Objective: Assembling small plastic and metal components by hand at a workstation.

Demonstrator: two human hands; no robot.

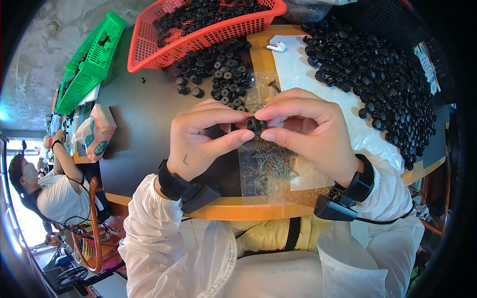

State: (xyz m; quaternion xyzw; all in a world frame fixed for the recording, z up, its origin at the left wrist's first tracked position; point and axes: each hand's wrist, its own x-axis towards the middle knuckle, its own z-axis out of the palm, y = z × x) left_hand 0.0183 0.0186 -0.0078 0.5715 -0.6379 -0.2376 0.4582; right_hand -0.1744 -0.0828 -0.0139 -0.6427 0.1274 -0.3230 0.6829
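Over the middle of the table, a small black round plastic part point(255, 124) is pinched between both hands. My left hand point(196, 139) grips it from the left with thumb and forefinger. From the right, the thumb and fingertips of my right hand point(315, 131) close on it. The fingers cover much of the part, so I cannot tell if it is one piece or two. Right below it lies a pile of small metal screws point(276, 161) on clear plastic. Just beyond the hands are loose black round parts point(226, 74) and a black bolt-like piece point(274, 86).
A red basket point(208, 37) of black parts stands at the back. Black caps point(377, 84) heap on white sheeting point(293, 64) at the right, near a white earbud point(277, 47). Leftward are a tissue pack point(99, 131), a green basket point(94, 64) and a seated person point(59, 193).
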